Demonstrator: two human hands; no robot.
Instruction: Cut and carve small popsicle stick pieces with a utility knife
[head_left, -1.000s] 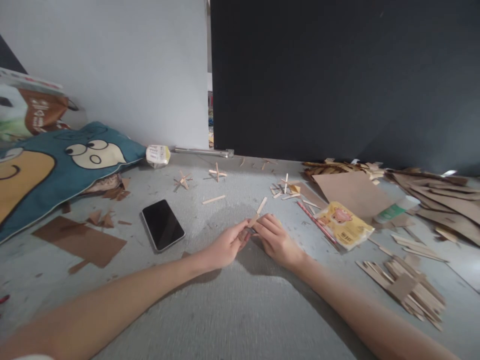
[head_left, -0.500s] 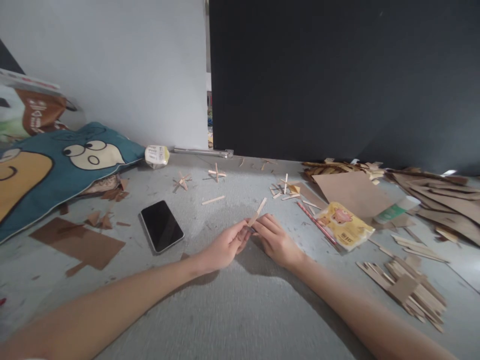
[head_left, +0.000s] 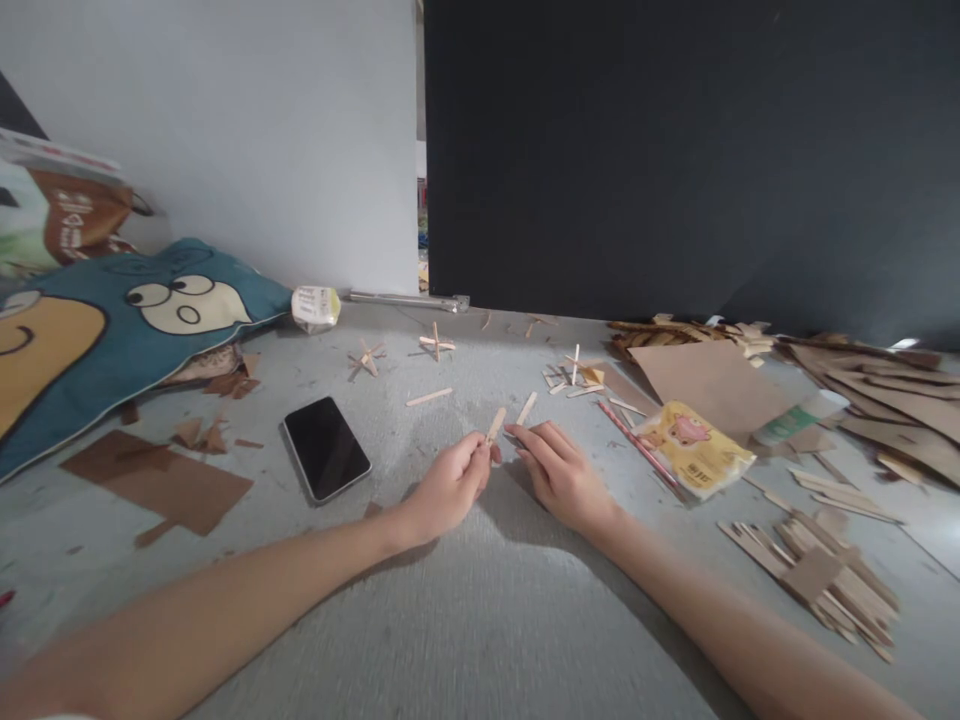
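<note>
This looks like an improvised craft corner, perhaps in a home: the scuffed grey bench (head_left: 450, 630) carries a bundle of wooden sticks (head_left: 814, 575) near right, a cardboard sheet (head_left: 705, 385) beyond, and, at left, a cartoon cushion (head_left: 187, 300) and a phone (head_left: 326, 448).

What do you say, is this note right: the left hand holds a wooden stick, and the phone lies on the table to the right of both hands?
Not quite: the head view shows the phone to the left of both the left hand and the right hand. The left hand does hold a wooden stick, and the phone does lie on the table.
</note>
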